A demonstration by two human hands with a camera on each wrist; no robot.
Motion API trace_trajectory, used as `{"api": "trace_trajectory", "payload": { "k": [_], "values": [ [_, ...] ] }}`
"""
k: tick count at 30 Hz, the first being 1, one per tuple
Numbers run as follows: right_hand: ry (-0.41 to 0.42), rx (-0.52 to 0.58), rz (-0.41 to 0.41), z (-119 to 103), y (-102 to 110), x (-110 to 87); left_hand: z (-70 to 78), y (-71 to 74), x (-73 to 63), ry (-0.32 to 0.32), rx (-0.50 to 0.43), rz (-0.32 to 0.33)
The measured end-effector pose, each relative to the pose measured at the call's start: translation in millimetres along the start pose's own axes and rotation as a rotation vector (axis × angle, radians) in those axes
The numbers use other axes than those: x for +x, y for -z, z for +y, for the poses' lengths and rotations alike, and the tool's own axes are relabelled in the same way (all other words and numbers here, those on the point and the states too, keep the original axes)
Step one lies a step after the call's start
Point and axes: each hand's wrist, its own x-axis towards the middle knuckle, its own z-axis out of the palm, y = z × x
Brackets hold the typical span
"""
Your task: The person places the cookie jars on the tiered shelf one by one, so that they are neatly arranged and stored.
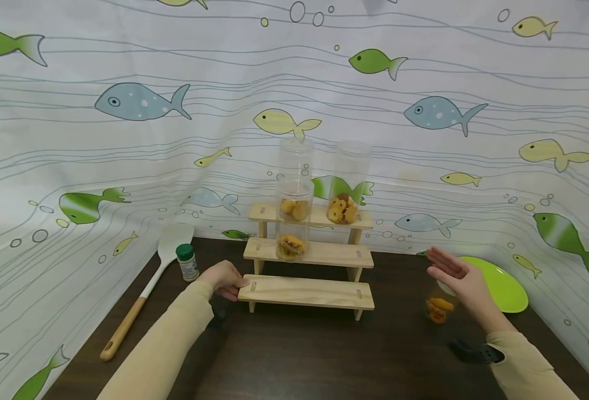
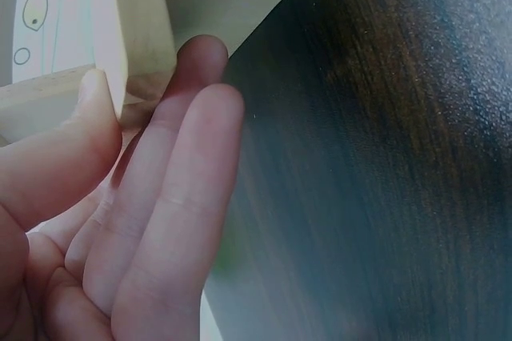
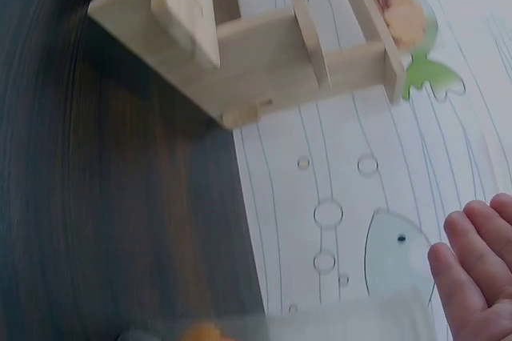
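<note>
A light wooden three-step display rack [image 1: 306, 291] stands on the dark table. My left hand [image 1: 222, 278] grips the left end of its lowest step. In the left wrist view the thumb [image 2: 96, 121] presses one face of the board, with fingers behind it; the other fingers [image 2: 188, 173] stretch out loosely. On the right, my right hand [image 1: 461, 280] has its fingers straight beside a clear jar [image 1: 438, 307] of orange snacks. It partly covers that jar, and whether they touch I cannot tell. The right wrist view shows straight fingertips [image 3: 468, 237] and the rack's side.
One clear snack jar [image 1: 291, 247] is on the middle step; behind it another jar [image 1: 296, 158] and a cookie jar [image 1: 343, 208] occupy the top. A green-capped shaker [image 1: 187, 264] and a white spatula [image 1: 151, 283] lie left. A lime-green plate [image 1: 504, 286] is at right.
</note>
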Motion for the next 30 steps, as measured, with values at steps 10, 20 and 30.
{"api": "trace_trajectory", "payload": {
  "k": [10, 20, 30],
  "values": [
    [0.008, -0.008, 0.116, 11, 19, -19.6, -0.1, -0.2, 0.8, 0.010, -0.007, -0.006],
    [-0.037, 0.062, 0.214, 25, 31, -31.6, 0.1, 0.2, -0.8, 0.008, -0.014, -0.007],
    [-0.167, -0.230, 0.161, 39, 34, -37.6, -0.6, -0.8, -0.6, 0.002, -0.021, -0.003]
  ]
}}
